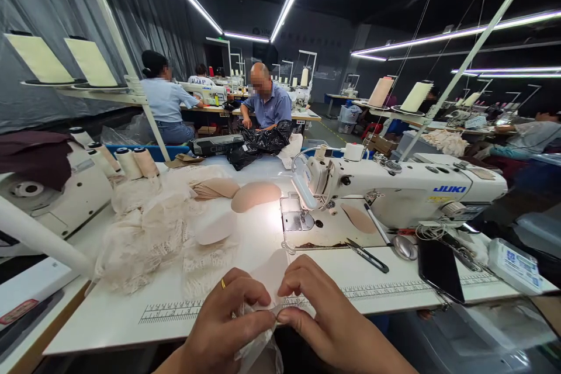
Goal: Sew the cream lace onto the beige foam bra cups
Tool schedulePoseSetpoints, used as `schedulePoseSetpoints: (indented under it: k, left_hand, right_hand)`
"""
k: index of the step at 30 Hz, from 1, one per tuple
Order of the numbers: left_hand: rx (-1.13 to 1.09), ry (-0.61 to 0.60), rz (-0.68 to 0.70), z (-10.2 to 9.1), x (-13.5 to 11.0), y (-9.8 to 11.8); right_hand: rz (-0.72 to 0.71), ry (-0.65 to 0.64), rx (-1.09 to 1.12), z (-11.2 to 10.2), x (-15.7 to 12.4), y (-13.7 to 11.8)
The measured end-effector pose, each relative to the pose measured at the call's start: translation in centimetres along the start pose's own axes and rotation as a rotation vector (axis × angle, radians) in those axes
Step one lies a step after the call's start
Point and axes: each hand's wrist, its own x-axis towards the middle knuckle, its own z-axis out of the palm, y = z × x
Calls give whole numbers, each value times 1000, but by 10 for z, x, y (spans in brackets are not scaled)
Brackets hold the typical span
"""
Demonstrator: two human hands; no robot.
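Note:
My left hand (228,318), with a ring on one finger, and my right hand (322,312) meet at the table's front edge. Both pinch a thin piece of white lace fabric (258,350) that hangs down between them. A pale foam cup (274,272) lies just beyond my fingertips. Farther back stands a white Juki sewing machine (407,190), its needle plate (298,221) lit brightly.
A heap of cream lace (149,234) covers the table's left side, with beige foam cups (255,196) behind it. Snips (368,256), a dark phone (439,269) and a white packet (515,266) lie right. Thread cones (131,162) stand back left. Other people work at tables behind.

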Motion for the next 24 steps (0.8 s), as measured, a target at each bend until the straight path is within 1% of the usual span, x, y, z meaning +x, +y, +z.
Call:
schedulePoseSetpoints:
  k: [2, 4, 8, 10, 11, 12, 14, 16, 17, 18, 19, 21, 22, 24]
  left_hand:
    - [4, 57, -7, 4, 1, 0]
    - [2, 91, -10, 8, 1, 0]
    - [-16, 90, 17, 10, 5, 2]
    - [-13, 74, 25, 8, 9, 4]
    - [-7, 64, 28, 7, 12, 5]
    - [1, 57, 33, 7, 14, 6]
    - [12, 48, 55, 5, 15, 7]
    - [4, 62, 57, 4, 13, 7]
    - [-7, 69, 38, 3, 11, 7]
    - [-29, 77, 10, 1, 8, 7]
    - [-62, 76, -30, -1, 6, 6]
    - [-167, 69, -173, -4, 4, 5]
    - [-247, 68, -290, -4, 5, 4]
    - [-478, 63, -624, -4, 12, 3]
  right_hand:
    - [-6, -11, -28, 2, 1, -2]
    - [16, 0, 8, 2, 0, -2]
    - [117, 10, 127, 5, -4, -2]
    - [143, 23, 122, 11, -6, -1]
    - [131, 44, 82, 15, -6, 2]
    - [99, 85, 12, 19, -5, 7]
    - [5, 230, -198, 21, -1, 25]
    - [-41, 389, -405, 15, 3, 47]
    - [-32, 441, -466, 9, 4, 57]
    - [-12, 457, -488, 2, 5, 64]
    - [0, 441, -479, -5, 4, 66]
    - [-24, 328, -419, -14, -1, 60]
    - [-64, 253, -388, -14, -4, 51]
    - [-146, 116, -328, -7, -9, 31]
